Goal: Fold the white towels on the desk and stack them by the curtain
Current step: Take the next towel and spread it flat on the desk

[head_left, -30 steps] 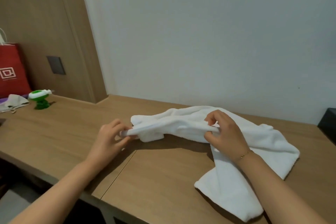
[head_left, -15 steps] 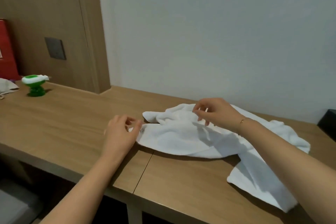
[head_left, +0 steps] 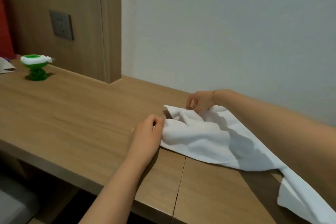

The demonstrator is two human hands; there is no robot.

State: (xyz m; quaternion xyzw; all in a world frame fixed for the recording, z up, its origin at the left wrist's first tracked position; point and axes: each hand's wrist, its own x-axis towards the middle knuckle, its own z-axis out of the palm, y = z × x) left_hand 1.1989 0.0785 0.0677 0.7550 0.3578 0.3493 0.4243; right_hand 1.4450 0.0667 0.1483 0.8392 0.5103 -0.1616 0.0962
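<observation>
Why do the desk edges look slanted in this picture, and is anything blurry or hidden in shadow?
Head view: the wide-angle lens bends and tilts straight lines, so the desk slants. Lighting is dim and soft, with no glare. The right arm casts a grey shadow across the white towel. The left hand and right hand look slightly soft at the fingertips. The green object at far left is reasonably clear.

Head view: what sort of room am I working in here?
Probably a hotel room or bedroom, not a laundry: a long built-in wooden desk set against a plain wall, a wood panel with a wall socket, and a white towel being handled on the desk.
</observation>
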